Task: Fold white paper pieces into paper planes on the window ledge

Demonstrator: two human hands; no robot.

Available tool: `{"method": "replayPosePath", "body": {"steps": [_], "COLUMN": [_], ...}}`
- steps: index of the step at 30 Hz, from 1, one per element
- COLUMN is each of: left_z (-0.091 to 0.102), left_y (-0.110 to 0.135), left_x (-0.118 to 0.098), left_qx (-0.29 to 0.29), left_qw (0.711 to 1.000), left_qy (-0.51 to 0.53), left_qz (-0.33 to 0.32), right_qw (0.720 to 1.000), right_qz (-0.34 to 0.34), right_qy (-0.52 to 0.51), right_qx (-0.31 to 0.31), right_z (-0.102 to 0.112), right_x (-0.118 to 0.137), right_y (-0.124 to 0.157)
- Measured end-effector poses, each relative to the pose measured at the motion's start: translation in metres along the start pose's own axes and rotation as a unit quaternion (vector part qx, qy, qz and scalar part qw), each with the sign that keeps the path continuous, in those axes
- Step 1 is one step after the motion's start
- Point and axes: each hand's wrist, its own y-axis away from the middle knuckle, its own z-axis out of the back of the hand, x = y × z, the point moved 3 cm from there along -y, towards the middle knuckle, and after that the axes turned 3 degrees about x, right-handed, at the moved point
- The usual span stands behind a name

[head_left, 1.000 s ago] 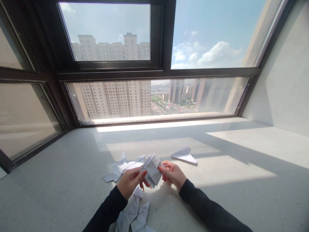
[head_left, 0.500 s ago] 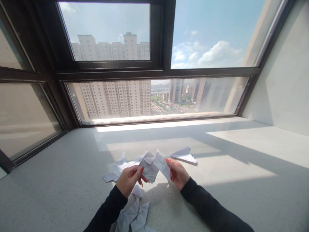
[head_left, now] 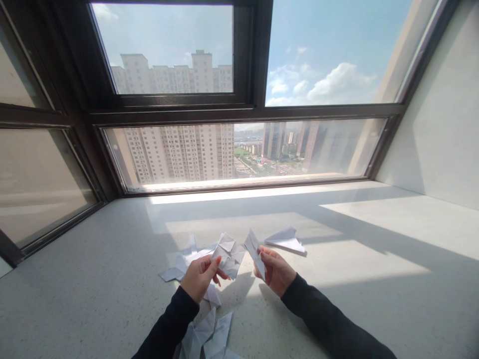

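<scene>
Above a pale speckled window ledge (head_left: 112, 279), my left hand (head_left: 198, 278) pinches a white folded paper piece (head_left: 227, 254) by its lower edge. My right hand (head_left: 276, 271) pinches a second, narrower folded paper piece (head_left: 254, 248), held upright a short way to the right. A small gap separates the two pieces. Both arms wear black sleeves.
Several folded white paper shapes lie on the ledge: a paper plane (head_left: 286, 240) just beyond my right hand, a flat heap (head_left: 179, 263) behind my left hand, and more pieces (head_left: 207, 334) near my left forearm. Dark-framed windows (head_left: 247, 112) close off the far side; a white wall (head_left: 441, 124) stands at the right.
One second ago both hands held the paper together as one bundle. It has come apart: my left hand keeps one piece and my right hand has drawn the other to the right.
</scene>
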Motion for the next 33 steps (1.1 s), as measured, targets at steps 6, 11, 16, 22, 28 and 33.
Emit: {"method": "replayPosePath", "body": {"steps": [6,11,16,22,28,33], "left_z": [-0.008,-0.014,-0.014,-0.015,-0.015,-0.012], "left_y": [0.001,0.003,0.003,0.004,0.004,0.004], "left_x": [-0.001,-0.006,-0.007,-0.004,-0.004,-0.005], "left_qx": [0.061,0.093,0.107,0.110,0.095,0.097], "left_qw": [0.998,0.995,0.993,0.993,0.995,0.994], "left_qy": [0.033,0.042,0.042,0.037,0.020,-0.026], "left_qz": [0.005,-0.001,-0.007,0.002,-0.011,-0.031], "right_qw": [0.987,0.971,0.968,0.956,0.950,0.947], "right_qz": [-0.044,-0.033,0.011,0.057,0.076,0.040], "right_qy": [0.143,0.222,0.241,0.286,0.294,0.309], "right_qx": [-0.055,-0.078,-0.061,-0.040,-0.078,-0.072], "right_z": [0.008,0.010,0.013,0.009,0.011,0.015], "right_x": [-0.008,-0.007,-0.007,-0.005,-0.002,-0.001], "right_y": [-0.004,-0.005,-0.007,-0.005,-0.004,-0.006]}}
